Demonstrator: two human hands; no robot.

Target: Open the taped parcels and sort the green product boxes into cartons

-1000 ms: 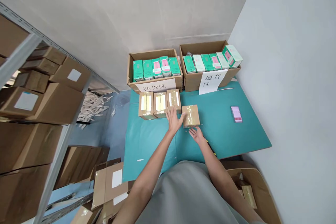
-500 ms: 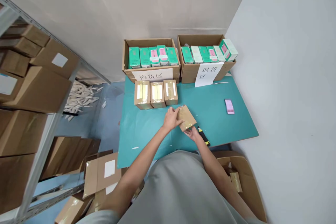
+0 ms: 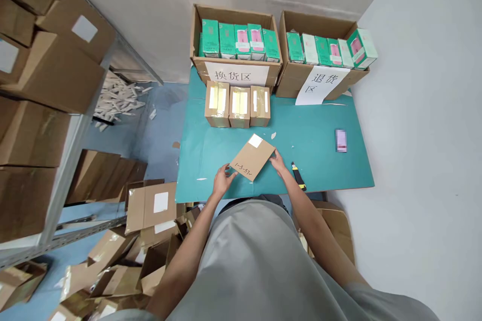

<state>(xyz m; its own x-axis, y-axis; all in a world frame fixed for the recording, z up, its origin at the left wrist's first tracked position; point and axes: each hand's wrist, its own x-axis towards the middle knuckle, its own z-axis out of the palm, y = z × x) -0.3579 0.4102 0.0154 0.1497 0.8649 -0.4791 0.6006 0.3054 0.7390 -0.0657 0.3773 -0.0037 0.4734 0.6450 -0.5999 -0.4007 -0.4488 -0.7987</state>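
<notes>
- Left hand [image 3: 223, 181]: grasping left corner of brown rectangular cardboard box [image 3: 253, 157].
- Right hand [image 3: 277, 161]: grasping opposite corner.
- Black-and-yellow elongated knife [image 3: 298, 177]: on teal flat tabletop [image 3: 320, 155], near right hand.

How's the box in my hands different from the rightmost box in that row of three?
The held box is at an angle between your left hand and right hand; the row box stands on the green table. The held box shows handwriting and a small white label; the row box shows tape with white on either side. Both are brown cardboard.
</notes>
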